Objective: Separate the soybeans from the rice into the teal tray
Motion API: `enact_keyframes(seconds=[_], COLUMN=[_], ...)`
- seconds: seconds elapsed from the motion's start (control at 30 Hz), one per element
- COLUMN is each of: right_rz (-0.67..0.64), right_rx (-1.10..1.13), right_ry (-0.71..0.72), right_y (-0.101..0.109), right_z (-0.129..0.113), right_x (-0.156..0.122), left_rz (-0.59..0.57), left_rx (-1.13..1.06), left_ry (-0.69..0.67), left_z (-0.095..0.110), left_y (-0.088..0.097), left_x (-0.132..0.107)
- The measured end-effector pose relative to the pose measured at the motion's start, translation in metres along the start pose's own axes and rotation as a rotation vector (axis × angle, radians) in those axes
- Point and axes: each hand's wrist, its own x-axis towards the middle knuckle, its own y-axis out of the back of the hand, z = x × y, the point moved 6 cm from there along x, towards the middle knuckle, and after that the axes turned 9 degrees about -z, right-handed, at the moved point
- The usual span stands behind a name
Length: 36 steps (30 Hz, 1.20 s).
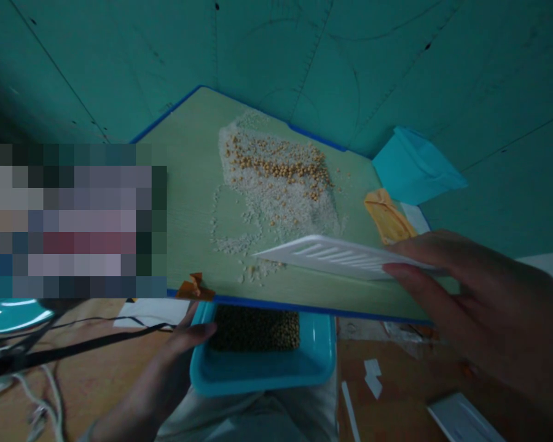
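My right hand (479,307) pinches a white slotted plastic plate (332,258) between thumb and fingers, tilted low over a pale green board (188,166) with a blue edge. Beyond the plate, round yellow beans (281,169), which look like soybeans, lie mixed into a spread of small white grains (316,212). At the board's near edge, my left hand (179,353) grips the left side of a blue plastic basin (262,374), thumb over the rim. Small dark greenish beans (258,328) fill the basin's far part, partly under the board.
A blue flap (415,166) and crumpled orange tape (389,218) are at the board's right. More orange tape (196,287) sticks to its near left corner. Cables (50,393) run at lower left. Paper scraps (373,377) lie on the wooden floor. A pixelated patch hides the far left.
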Motion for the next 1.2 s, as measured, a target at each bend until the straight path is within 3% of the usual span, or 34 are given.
enact_keyframes(seconds=[0.13,1.2], right_rz=[0.030,-0.036], right_rx=[-0.010,0.129], right_ry=[0.017,-0.031], right_y=[-0.002,-0.005], right_z=[0.004,-0.006], right_x=[0.001,-0.022], left_rz=[-0.015,-0.076], left_rx=[0.020,0.049], left_ry=[-0.061,-0.015], left_z=[0.002,-0.006], left_y=[-0.001,0.002], left_x=[0.002,0.002])
